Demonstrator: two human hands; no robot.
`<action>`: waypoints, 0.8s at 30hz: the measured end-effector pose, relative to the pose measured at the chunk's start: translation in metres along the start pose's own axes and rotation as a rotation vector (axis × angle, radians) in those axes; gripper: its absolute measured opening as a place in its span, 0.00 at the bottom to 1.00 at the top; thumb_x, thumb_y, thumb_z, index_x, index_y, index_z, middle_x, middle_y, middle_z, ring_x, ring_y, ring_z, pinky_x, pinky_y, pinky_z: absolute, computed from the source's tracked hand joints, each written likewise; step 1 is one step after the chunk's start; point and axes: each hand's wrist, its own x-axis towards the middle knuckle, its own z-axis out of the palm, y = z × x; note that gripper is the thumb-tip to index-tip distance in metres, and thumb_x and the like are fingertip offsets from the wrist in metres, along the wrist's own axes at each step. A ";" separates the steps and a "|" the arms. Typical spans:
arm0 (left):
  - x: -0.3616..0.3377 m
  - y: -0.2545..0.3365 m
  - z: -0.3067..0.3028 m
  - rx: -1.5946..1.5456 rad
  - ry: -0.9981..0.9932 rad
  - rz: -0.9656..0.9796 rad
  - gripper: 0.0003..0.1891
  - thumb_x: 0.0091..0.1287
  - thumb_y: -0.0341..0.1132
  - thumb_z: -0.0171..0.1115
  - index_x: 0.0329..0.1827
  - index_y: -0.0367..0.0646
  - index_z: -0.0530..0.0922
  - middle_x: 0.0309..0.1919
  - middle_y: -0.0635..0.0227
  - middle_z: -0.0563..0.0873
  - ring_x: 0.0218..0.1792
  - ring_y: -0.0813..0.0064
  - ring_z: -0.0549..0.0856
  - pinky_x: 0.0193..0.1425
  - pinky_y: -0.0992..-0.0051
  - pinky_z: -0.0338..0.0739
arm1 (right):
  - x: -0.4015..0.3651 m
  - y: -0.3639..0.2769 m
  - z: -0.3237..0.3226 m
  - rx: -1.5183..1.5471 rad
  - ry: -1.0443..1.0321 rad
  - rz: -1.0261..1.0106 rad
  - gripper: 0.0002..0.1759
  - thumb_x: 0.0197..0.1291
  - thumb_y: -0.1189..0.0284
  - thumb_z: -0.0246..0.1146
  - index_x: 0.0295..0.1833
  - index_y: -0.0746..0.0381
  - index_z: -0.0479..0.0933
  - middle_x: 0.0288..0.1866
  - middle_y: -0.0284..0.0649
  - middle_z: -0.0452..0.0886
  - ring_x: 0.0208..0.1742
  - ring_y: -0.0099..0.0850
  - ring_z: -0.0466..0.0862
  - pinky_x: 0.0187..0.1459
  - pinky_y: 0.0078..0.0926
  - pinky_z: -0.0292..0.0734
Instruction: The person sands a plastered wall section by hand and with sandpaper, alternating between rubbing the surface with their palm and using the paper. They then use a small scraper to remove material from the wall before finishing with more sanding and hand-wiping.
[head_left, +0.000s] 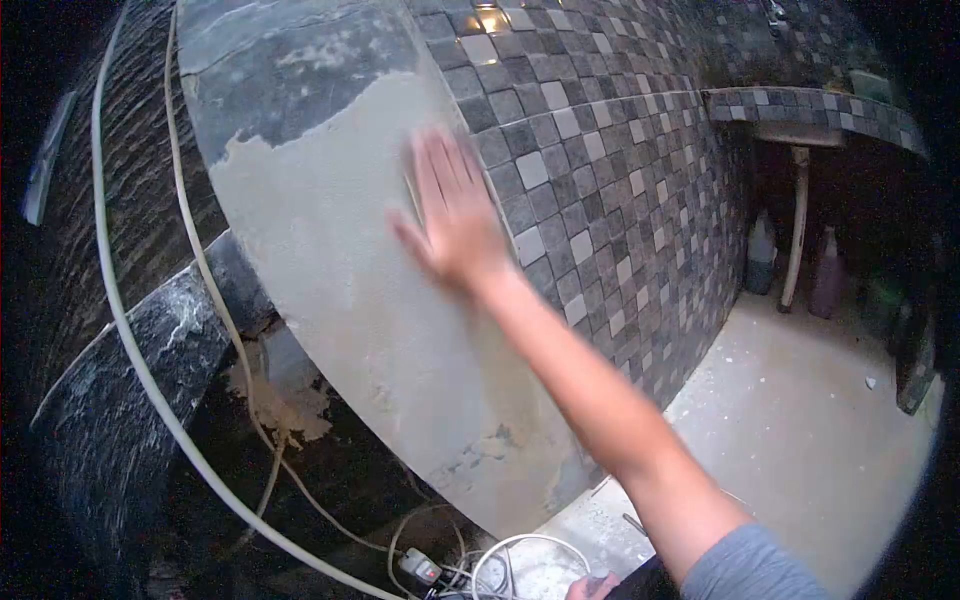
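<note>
My right hand (455, 215) lies flat against the wall with its fingers stretched upward. It rests where the bare grey adhesive (340, 270) meets the edge of the grey mosaic tiles (600, 170). The palm presses on the wall and holds nothing. My arm in a grey sleeve reaches in from the lower right. At the bottom edge a small part of what looks like my left hand (590, 587) shows near the cables. Too little of it is visible to tell its fingers.
White cables (150, 370) hang down the dark wall at left to a plug block (420, 570) on the floor. A mosaic counter (800, 105) stands at the far right, with a white pipe (795, 230) and two bottles (760, 255) beneath. The floor (800, 420) is dusty.
</note>
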 end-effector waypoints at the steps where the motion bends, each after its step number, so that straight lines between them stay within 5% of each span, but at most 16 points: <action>1: 0.000 -0.012 0.003 0.133 0.066 0.101 0.14 0.74 0.37 0.64 0.48 0.32 0.82 0.35 0.65 0.88 0.36 0.77 0.84 0.44 0.73 0.79 | 0.051 0.007 0.011 0.062 0.054 0.001 0.49 0.72 0.42 0.48 0.80 0.72 0.52 0.81 0.60 0.57 0.81 0.53 0.57 0.80 0.50 0.50; 5: 0.002 0.000 0.000 -0.209 -0.122 -0.085 0.14 0.74 0.37 0.63 0.48 0.31 0.81 0.37 0.64 0.88 0.38 0.78 0.84 0.43 0.74 0.79 | 0.042 0.003 0.013 0.092 0.090 -0.024 0.50 0.71 0.41 0.48 0.80 0.73 0.52 0.81 0.60 0.56 0.82 0.54 0.56 0.80 0.48 0.50; 9: -0.005 -0.003 0.007 -0.147 0.018 -0.133 0.14 0.74 0.38 0.64 0.47 0.32 0.80 0.37 0.64 0.87 0.38 0.77 0.84 0.43 0.73 0.79 | -0.162 -0.035 -0.046 0.108 -0.339 0.098 0.54 0.67 0.39 0.52 0.81 0.71 0.50 0.85 0.56 0.48 0.86 0.50 0.47 0.81 0.51 0.43; 12: 0.000 -0.020 0.013 -0.125 0.070 -0.037 0.15 0.73 0.39 0.66 0.47 0.32 0.80 0.36 0.65 0.86 0.37 0.77 0.83 0.42 0.72 0.79 | -0.177 -0.046 -0.044 0.125 -0.336 0.154 0.54 0.66 0.40 0.55 0.82 0.70 0.49 0.85 0.55 0.48 0.86 0.49 0.46 0.81 0.52 0.41; 14: -0.006 0.026 0.018 -0.249 0.024 -0.044 0.15 0.73 0.40 0.66 0.45 0.33 0.81 0.32 0.68 0.85 0.34 0.78 0.80 0.40 0.72 0.78 | -0.086 -0.032 -0.019 0.124 -0.195 0.036 0.52 0.68 0.40 0.53 0.81 0.71 0.51 0.85 0.56 0.49 0.86 0.49 0.47 0.81 0.50 0.41; 17: -0.001 0.015 0.014 -0.022 -0.052 -0.125 0.15 0.74 0.41 0.64 0.38 0.35 0.82 0.27 0.70 0.83 0.30 0.79 0.77 0.35 0.71 0.74 | 0.067 -0.022 0.020 0.078 0.055 -0.040 0.51 0.69 0.40 0.52 0.80 0.72 0.53 0.84 0.56 0.52 0.84 0.50 0.51 0.81 0.49 0.44; 19: 0.005 0.013 0.013 -0.068 -0.041 -0.034 0.15 0.74 0.41 0.63 0.34 0.36 0.80 0.24 0.72 0.81 0.27 0.80 0.75 0.32 0.72 0.71 | 0.082 -0.023 0.028 0.099 0.070 -0.013 0.51 0.69 0.40 0.52 0.80 0.72 0.53 0.84 0.55 0.52 0.84 0.50 0.51 0.81 0.49 0.45; 21: -0.001 0.038 0.012 -0.205 0.009 -0.057 0.14 0.74 0.39 0.62 0.31 0.39 0.78 0.22 0.74 0.79 0.25 0.81 0.74 0.29 0.74 0.69 | 0.048 -0.033 0.022 0.074 0.043 -0.008 0.52 0.69 0.39 0.51 0.80 0.71 0.52 0.84 0.55 0.51 0.85 0.49 0.50 0.81 0.49 0.44; 24: -0.006 0.010 0.011 -0.256 0.009 -0.066 0.15 0.74 0.41 0.62 0.32 0.40 0.79 0.22 0.75 0.78 0.25 0.83 0.74 0.29 0.77 0.70 | -0.115 -0.071 -0.031 0.134 -0.323 0.014 0.52 0.68 0.39 0.51 0.82 0.70 0.49 0.85 0.54 0.47 0.86 0.48 0.46 0.82 0.52 0.39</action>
